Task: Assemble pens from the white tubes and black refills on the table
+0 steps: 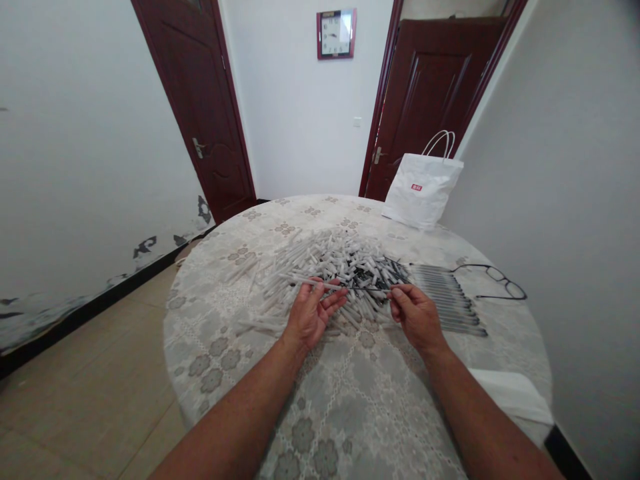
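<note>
Left hand (311, 317) half curled, thumb pinning pale tube (327, 286); right hand (419, 319) pinching thin dark rod (367, 289) between hands. Misalignment could bend rod; loose left grip could drop tube onto pile (345, 257) beyond.

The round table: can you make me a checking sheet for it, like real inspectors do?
Surface: round table, flowery cover
Job's things: messy pile of pale tubes, darker pieces among them; neat row of sticks
Clutter: white bag, glasses
Left hand: holding a pale tube
Right hand: pinching a thin dark stick
Cables: nothing seen
Surroundings: clock, two red-brown doors, peeling wall
</note>
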The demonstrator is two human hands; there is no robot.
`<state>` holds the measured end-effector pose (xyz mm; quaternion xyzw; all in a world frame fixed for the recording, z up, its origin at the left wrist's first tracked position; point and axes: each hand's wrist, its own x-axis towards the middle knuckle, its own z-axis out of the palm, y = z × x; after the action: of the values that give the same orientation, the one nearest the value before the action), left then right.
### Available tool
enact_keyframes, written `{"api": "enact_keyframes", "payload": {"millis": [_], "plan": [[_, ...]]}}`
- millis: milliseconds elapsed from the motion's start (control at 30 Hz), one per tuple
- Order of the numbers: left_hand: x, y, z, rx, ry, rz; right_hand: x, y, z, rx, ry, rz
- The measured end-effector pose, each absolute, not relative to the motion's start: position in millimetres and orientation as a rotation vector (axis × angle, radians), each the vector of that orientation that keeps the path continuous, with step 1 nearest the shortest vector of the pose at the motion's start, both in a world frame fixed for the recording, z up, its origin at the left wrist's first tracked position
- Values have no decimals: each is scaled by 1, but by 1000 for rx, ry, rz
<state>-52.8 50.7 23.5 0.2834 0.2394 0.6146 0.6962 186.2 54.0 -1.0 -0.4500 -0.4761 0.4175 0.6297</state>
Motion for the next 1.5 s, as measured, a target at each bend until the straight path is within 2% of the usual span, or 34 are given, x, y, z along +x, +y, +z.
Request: {"api": "enact_keyframes", "payload": {"millis": [333,500,733,967,1067,1267,1500], "plan": [[-52,53,16,633,536,1384,186,44,2,-1119,-1353,798],[-47,48,16,652,574,1327,180,39,4,-1012,-1496,972],[-41,38,15,740,580,1047,169,36,6,-1019,-1545,1182],[-44,39,20,688,561,1068,168,36,6,-1071,-1578,1174],[-48,44,24,605,551,1199,169,38,6,-1185,-1545,1001],[-62,58,28,413,526,1404,178,47,1,-1335,-1789,287],[-66,61,30,378,505,1435,161,47,-8,-1281,-2086,59]]}}
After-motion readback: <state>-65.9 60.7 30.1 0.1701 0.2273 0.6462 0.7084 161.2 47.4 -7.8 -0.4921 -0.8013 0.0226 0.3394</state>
